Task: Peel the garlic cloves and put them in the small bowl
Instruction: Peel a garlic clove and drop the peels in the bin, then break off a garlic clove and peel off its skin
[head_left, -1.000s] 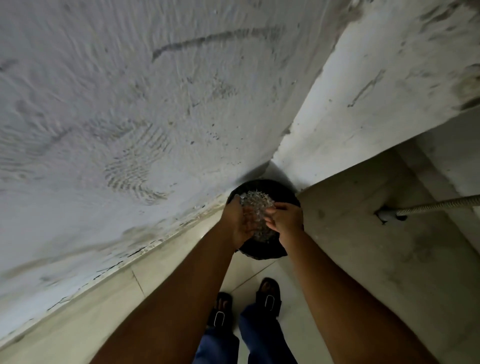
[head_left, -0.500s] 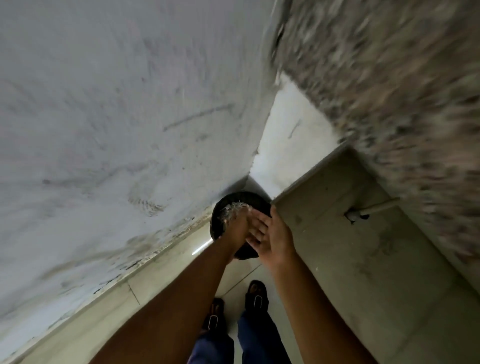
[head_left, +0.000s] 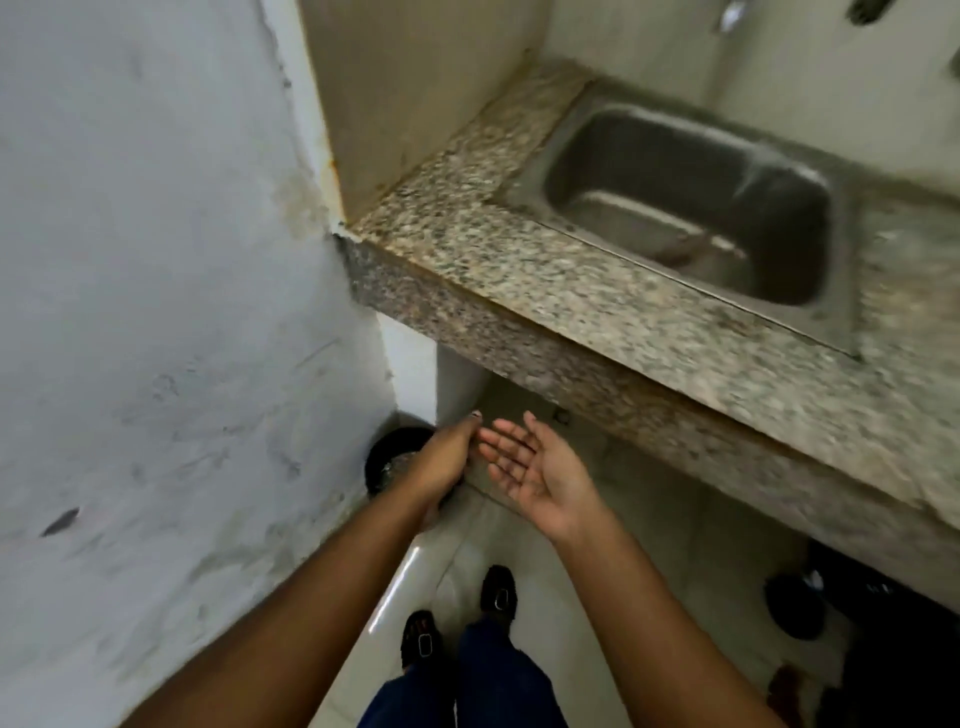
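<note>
Below, left hand (head_left: 441, 462) over black bin (head_left: 384, 460), grip unclear, right hand (head_left: 535, 467) just beside, palm up, empty.

I see my two hands, left hand (head_left: 441, 462) and right hand (head_left: 535, 470), one black bin (head_left: 387, 460), one steel sink (head_left: 691, 208), and my two sandals (head_left: 457, 618).
</note>
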